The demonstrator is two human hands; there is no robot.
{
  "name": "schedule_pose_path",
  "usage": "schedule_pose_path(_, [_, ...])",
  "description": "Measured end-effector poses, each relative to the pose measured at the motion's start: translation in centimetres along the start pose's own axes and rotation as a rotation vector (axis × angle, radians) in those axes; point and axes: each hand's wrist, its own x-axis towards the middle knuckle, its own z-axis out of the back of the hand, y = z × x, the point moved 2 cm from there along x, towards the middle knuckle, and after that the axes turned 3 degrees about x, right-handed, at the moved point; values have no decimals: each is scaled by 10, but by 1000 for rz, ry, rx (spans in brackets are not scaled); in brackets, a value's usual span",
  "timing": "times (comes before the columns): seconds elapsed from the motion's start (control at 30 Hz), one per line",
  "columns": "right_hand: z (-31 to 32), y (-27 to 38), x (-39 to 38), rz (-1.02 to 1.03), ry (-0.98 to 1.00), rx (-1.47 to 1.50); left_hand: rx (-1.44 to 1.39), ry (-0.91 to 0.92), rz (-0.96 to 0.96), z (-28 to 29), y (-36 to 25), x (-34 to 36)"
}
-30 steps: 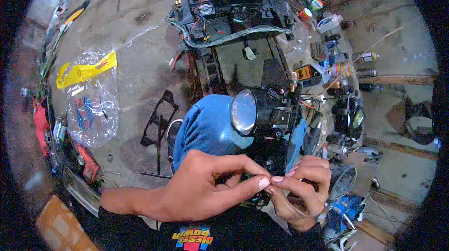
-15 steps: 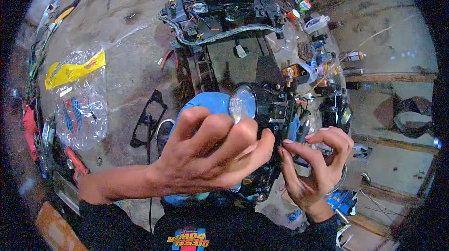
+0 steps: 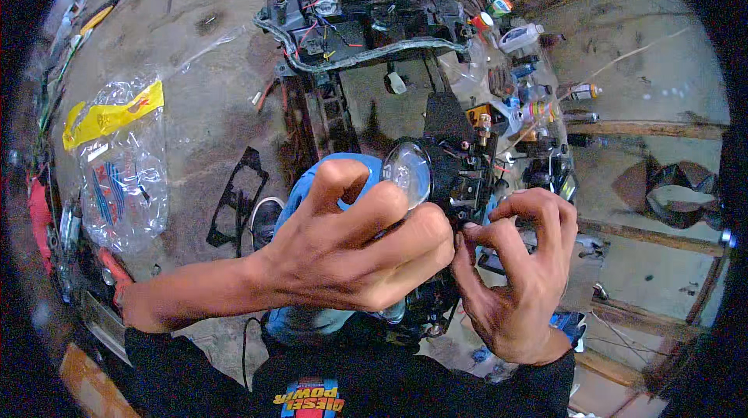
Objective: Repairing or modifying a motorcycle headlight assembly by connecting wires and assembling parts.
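Note:
A black headlight unit [image 3: 450,172] with a round, clear lens [image 3: 408,170] rests over my blue-clad legs. My left hand [image 3: 358,239] crosses in front of it with fingers curled, its thumb and fingertips against the unit's right side. What those fingers grip is hidden. My right hand [image 3: 518,274] comes from the right, thumb and index finger pinched together beside the left fingertips. Something tiny may be between them, too small to name. The unit's lower part shows only partly behind my hands.
Ahead lies a large black car-front panel [image 3: 366,24] with loose wires. Bottles, including a white jug [image 3: 520,38], and small parts crowd the right. To the left are a clear plastic bag [image 3: 125,176] with a yellow band, a black bracket [image 3: 238,196] and a red-handled tool [image 3: 114,270].
My right hand has moved left and slightly up, its pinched fingertips now meeting the left hand's. The left hand stays curled, shifted slightly. The whole view has drifted a little.

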Motion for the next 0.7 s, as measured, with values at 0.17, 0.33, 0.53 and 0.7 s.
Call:
schedule_pose_path(0.17, [-2, 3, 7, -34, 45, -35, -43, -29, 3, -3, 2, -3])
schedule_pose_path(0.33, [-1, 2, 8, -73, 111, 8, -84, -23, 14, -4, 3, -5])
schedule_pose_path(0.53, [2, 2, 10, -106, 165, 45, -87, -27, 7, -4, 4, -5])
schedule_pose_path(0.7, [4, 4, 12, -129, 212, 42, -106, -46, 13, -6, 3, -5])
